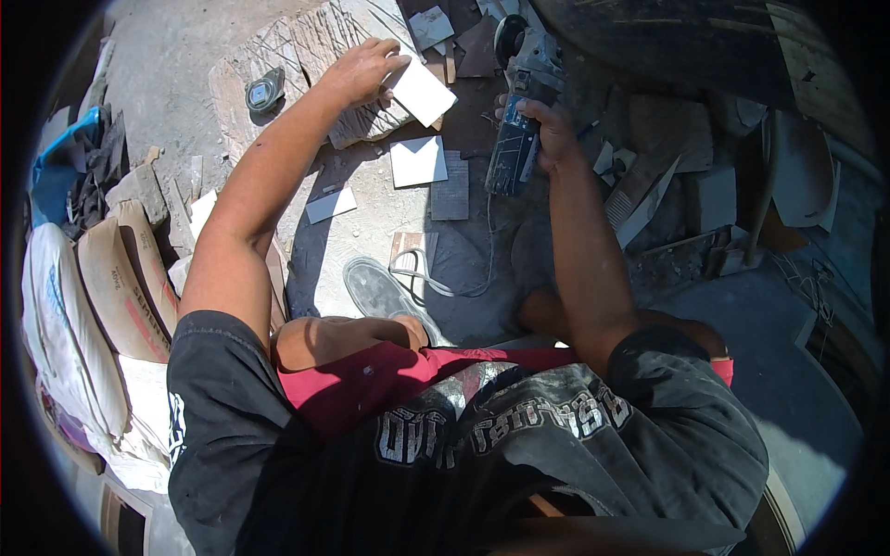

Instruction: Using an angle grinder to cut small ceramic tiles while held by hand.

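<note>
My left hand (368,72) grips a white rectangular tile (422,90) by its upper left side, with the thumb on top. The tile is tilted at the near right corner of a scored wooden board (269,51). In my right hand (547,130) is a blue and grey angle grinder (515,146), held by its body. Its disc (509,40) points away from me, to the right of the tile and apart from it. Whether the disc spins I cannot tell. The grinder's cord (489,246) trails down toward my feet.
A tape measure (265,94) lies on the board. Cut tile pieces (418,161) are scattered on the dusty floor. Cement sacks (123,278) stand at the left beside a white sack (67,315). Broken tiles and debris (672,134) crowd the right. My shoe (378,285) is near the cord.
</note>
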`<state>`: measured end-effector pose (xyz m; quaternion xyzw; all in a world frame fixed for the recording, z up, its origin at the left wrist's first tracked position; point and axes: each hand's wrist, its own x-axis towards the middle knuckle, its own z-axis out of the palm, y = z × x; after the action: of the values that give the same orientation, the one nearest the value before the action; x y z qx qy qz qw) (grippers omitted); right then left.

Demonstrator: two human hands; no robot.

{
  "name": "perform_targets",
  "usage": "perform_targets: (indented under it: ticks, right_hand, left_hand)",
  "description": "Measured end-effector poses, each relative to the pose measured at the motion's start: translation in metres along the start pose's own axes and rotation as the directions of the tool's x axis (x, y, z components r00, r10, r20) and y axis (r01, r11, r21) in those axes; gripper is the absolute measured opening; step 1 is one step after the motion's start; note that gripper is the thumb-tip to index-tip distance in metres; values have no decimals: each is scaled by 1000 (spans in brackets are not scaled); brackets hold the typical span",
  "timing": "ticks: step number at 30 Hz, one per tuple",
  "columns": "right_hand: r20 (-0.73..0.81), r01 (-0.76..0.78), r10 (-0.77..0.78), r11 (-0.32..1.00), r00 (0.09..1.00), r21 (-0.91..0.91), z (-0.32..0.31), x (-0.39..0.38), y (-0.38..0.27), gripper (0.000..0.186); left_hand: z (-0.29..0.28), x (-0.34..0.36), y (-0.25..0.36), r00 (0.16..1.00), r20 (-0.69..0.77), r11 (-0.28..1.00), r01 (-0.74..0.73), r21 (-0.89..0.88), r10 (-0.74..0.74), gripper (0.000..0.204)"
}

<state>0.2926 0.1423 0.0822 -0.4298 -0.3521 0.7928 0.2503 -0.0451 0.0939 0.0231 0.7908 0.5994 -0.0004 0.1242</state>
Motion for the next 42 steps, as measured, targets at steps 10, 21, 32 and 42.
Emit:
perform_targets:
  ticks: [10,21,32,42]
  right_hand:
    - [-79,4,-4,1000,997,0,-1,-6,-3,48]
    - [147,-125,109,987,983,101,-16,-8,-15,51]
    - [216,-247,221,964,951,102,1,-21,-15,53]
    - [36,-24,54,825,998,-564,14,-9,-17,57]
  left_hand:
    - [23,-18,113,856,68,843,517,-151,-513,111]
    - [10,-15,40,993,24,988,120,-98,-118,111]
    - [26,26,8,997,63,995,-46,-86,51,120]
    - [39,43,-44,964,144,971,210,111,-225,86]
